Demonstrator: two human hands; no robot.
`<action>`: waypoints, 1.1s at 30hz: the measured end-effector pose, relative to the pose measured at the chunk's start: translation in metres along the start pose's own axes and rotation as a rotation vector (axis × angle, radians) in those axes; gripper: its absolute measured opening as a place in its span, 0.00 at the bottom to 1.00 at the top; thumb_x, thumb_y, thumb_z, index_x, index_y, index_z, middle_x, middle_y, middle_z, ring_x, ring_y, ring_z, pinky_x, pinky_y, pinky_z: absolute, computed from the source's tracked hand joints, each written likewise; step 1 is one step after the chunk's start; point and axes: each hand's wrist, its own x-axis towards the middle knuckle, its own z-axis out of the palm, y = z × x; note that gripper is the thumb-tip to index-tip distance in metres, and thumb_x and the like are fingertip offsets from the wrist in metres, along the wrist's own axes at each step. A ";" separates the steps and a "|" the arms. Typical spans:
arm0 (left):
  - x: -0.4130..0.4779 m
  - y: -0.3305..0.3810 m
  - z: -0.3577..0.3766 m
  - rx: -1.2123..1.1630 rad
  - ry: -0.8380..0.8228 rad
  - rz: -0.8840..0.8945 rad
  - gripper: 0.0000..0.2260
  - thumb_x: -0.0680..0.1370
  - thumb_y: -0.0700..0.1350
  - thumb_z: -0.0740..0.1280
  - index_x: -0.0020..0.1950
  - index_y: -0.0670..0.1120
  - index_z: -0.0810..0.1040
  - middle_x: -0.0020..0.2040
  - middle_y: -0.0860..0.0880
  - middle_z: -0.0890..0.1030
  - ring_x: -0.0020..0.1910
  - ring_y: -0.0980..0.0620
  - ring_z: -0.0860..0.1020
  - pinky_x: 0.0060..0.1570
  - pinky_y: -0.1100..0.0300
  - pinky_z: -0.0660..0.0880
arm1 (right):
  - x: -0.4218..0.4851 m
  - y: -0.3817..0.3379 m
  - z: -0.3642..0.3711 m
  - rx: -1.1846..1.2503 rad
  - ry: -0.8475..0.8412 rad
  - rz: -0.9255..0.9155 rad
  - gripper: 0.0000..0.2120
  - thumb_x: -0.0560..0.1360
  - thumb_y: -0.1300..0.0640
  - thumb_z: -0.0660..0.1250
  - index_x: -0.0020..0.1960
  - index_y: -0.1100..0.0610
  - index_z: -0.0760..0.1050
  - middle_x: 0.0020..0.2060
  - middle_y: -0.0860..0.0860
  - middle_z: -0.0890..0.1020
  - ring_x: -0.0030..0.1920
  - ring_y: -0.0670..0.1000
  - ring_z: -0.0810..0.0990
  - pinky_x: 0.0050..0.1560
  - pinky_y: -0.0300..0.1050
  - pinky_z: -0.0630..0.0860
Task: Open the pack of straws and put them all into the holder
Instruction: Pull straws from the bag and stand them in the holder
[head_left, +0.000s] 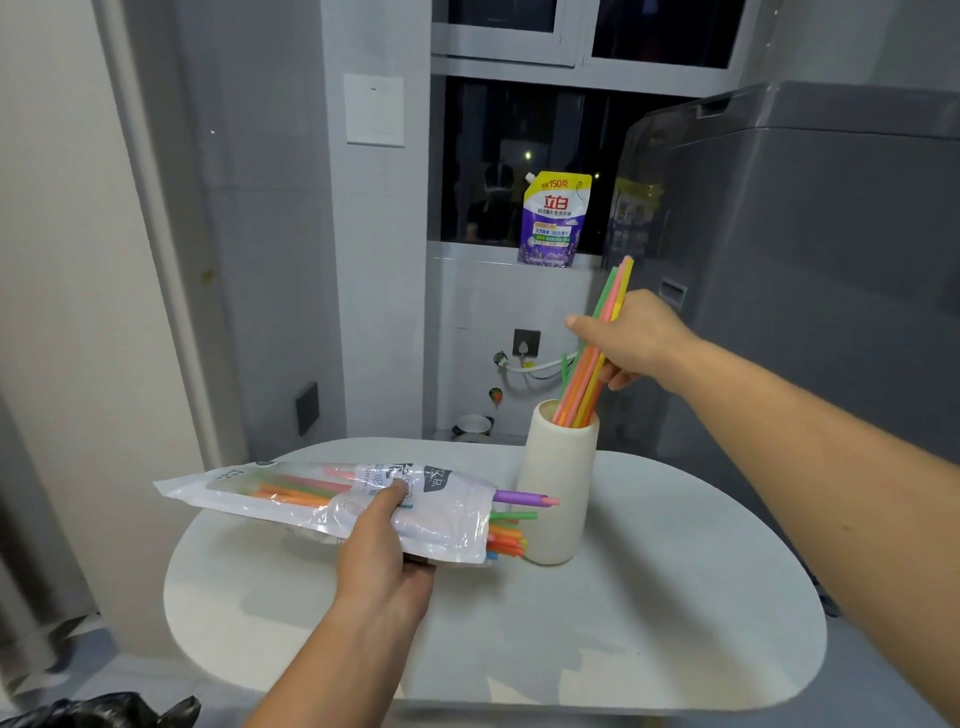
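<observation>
Our left grip (379, 545) holds the opened straw pack (291, 493) over the table (649, 597), beside the holder (556, 493); our right grip (639, 343) clasps a straw bundle (582, 387), its lower ends inside the holder.

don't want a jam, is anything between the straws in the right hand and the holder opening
Nothing visible. The right hand holds the straws with their lower ends already inside the mouth of the holder. The pack, in the left hand, lies below the rim.

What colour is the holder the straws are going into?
The holder is plain cream-white, with no pattern; the head view shows it clearly.
</observation>
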 end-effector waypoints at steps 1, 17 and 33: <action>0.001 0.000 0.000 -0.002 0.000 0.002 0.18 0.78 0.40 0.70 0.69 0.42 0.78 0.65 0.40 0.83 0.64 0.39 0.81 0.64 0.28 0.73 | 0.000 0.003 0.003 -0.020 -0.019 0.004 0.17 0.78 0.44 0.67 0.48 0.59 0.74 0.36 0.56 0.83 0.29 0.51 0.83 0.28 0.41 0.80; 0.002 0.003 0.002 -0.018 0.016 0.000 0.16 0.79 0.39 0.70 0.67 0.43 0.78 0.63 0.42 0.84 0.61 0.41 0.83 0.64 0.33 0.75 | -0.036 0.010 0.009 0.046 0.447 -0.164 0.28 0.73 0.43 0.72 0.67 0.51 0.68 0.58 0.53 0.75 0.54 0.52 0.76 0.44 0.41 0.74; 0.000 0.003 0.000 0.010 -0.023 -0.002 0.18 0.80 0.40 0.69 0.69 0.43 0.77 0.65 0.42 0.83 0.62 0.41 0.82 0.64 0.30 0.74 | -0.052 0.024 0.048 -0.366 0.010 -0.564 0.24 0.84 0.47 0.47 0.80 0.49 0.57 0.80 0.47 0.54 0.80 0.48 0.48 0.78 0.51 0.47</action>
